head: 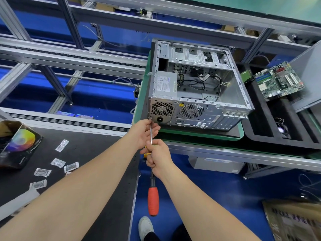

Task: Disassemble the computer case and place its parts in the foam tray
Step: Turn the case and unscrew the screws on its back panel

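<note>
The open computer case (232, 87) lies on its side on a green mat (199, 136), with the power supply (165, 83) and loose cables still inside. A long screwdriver with a red handle (153, 200) points up at the rear panel's lower left corner, beside the power socket. My left hand (143, 132) pinches the shaft just under the tip. My right hand (157, 156) is closed round the shaft further down, and the handle hangs free below it. The black foam tray (260, 138) stands to the right, holding the motherboard (279, 82) and a small fan (281, 130).
A grey side panel (309, 75) leans at the far right. On the black table (86, 153) to the left lie several small packets and a cardboard box (19, 143) printed with a colour wheel. Aluminium conveyor rails run behind. A cardboard sheet (293, 221) lies on the blue floor.
</note>
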